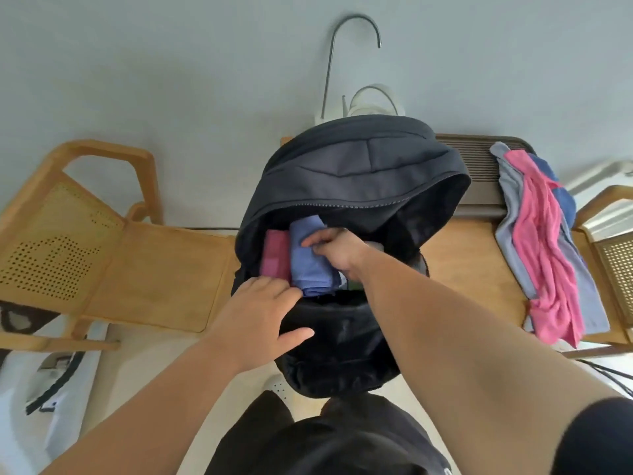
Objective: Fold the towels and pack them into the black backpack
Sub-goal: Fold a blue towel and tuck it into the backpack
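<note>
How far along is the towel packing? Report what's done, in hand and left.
Done: a folded pink towel sits inside the open black backpack. In hand: the right hand grips a folded blue towel in the opening beside it, while the left hand rests on the backpack's near rim. Left: a heap of unfolded grey, pink and blue towels lies to the right.

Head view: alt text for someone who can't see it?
The right hand grips a folded blue towel inside the open black backpack, beside a folded pink towel; the left hand rests on the bag's near edge. Unfolded towels lie on the wooden surface at right.
</note>
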Demonstrator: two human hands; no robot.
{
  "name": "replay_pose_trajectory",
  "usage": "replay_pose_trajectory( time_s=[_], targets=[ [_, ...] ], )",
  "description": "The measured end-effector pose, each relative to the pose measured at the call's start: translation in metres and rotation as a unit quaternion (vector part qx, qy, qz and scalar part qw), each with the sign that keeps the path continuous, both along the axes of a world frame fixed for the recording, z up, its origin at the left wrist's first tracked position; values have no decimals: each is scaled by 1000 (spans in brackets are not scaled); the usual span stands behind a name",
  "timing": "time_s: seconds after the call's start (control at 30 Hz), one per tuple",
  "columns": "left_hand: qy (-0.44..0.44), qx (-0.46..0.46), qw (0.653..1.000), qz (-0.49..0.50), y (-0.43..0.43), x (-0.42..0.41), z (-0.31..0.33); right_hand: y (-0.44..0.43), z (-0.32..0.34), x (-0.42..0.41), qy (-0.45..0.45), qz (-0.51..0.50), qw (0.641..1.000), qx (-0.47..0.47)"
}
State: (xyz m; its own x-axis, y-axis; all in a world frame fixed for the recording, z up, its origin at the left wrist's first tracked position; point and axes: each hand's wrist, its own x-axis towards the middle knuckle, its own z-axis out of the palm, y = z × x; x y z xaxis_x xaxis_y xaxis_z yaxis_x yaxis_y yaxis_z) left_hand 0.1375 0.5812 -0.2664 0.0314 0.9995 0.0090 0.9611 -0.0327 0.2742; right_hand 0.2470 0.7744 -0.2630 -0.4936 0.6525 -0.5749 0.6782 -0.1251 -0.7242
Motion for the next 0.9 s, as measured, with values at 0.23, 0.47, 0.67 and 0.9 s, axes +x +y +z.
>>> replay_pose_trajectory(
  time_s=[0.23, 0.47, 0.67, 0.9],
  targets=[
    [-8, -50, 999, -10, -1, -4, 7, -8, -33, 10, -147, 179, 970, 74],
    [37, -94, 995, 21, 30, 4, 15, -20, -14, 11, -285, 322, 796, 426],
    [57, -126, 990, 8, 42, 2, 11, -1, -24, 27, -373, 538, 680, 330],
    [42, -135, 990, 5, 32, 3, 8, -1, -46, 14, -401, 520, 697, 288]
  ],
)
